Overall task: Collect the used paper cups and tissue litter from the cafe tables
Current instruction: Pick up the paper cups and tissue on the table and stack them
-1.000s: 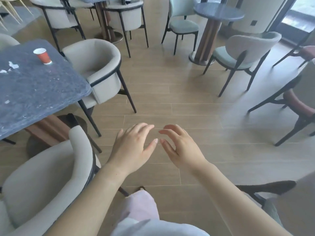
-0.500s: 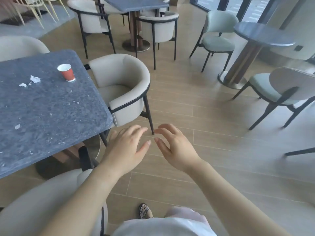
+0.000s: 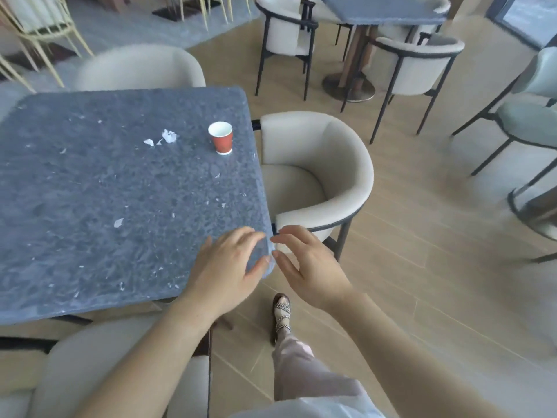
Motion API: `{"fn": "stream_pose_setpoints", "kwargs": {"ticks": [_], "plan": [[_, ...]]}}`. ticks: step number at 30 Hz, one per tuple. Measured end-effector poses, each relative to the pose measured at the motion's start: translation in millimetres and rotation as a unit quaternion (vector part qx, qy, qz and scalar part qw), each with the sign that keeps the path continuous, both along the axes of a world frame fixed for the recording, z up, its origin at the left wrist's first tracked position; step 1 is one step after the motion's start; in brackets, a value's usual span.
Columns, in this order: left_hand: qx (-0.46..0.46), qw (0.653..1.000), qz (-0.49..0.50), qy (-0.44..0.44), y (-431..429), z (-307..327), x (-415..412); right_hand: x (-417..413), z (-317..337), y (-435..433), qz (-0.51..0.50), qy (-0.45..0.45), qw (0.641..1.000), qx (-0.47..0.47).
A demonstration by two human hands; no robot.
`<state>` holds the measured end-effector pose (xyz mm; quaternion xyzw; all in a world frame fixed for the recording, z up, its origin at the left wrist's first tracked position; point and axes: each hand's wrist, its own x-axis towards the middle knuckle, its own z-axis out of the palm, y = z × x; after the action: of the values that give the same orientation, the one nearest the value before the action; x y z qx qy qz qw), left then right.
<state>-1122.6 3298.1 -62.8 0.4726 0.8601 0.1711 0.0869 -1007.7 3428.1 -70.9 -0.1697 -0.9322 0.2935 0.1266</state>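
Two empty hands, left hand (image 3: 224,267) and right hand (image 3: 310,267), are hovering loosely spread at the worktop (image 3: 90,182) corner, seemingly readying for the upright paper cup (image 3: 221,137) and tissue scraps (image 3: 168,136) lying farther in.

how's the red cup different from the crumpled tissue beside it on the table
The red paper cup is red outside, white inside; the crumpled tissue is all white. The cup stands upright, holding its round shape; the tissue lies low and scrunched. The cup is clearly bigger than the tissue. Both sit on the grey table, not touching.
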Motion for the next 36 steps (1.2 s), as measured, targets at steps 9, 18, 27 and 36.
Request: {"fn": "stream_pose_setpoints", "kwargs": {"ticks": [9,18,27,36], "plan": [[-0.026,0.995,0.095,-0.007,89,-15,-140,-176,-16,112,0.099,-0.014,0.995,-0.005],[-0.073,0.988,0.138,-0.005,134,-28,-243,-300,-26,165,0.175,-0.034,0.984,-0.012],[-0.147,0.980,0.132,-0.009,133,-54,-325,-395,-63,189,0.172,-0.115,0.973,0.103],[-0.147,0.980,0.136,-0.013,137,-73,-410,-468,-103,189,0.161,-0.208,0.950,0.170]]}}
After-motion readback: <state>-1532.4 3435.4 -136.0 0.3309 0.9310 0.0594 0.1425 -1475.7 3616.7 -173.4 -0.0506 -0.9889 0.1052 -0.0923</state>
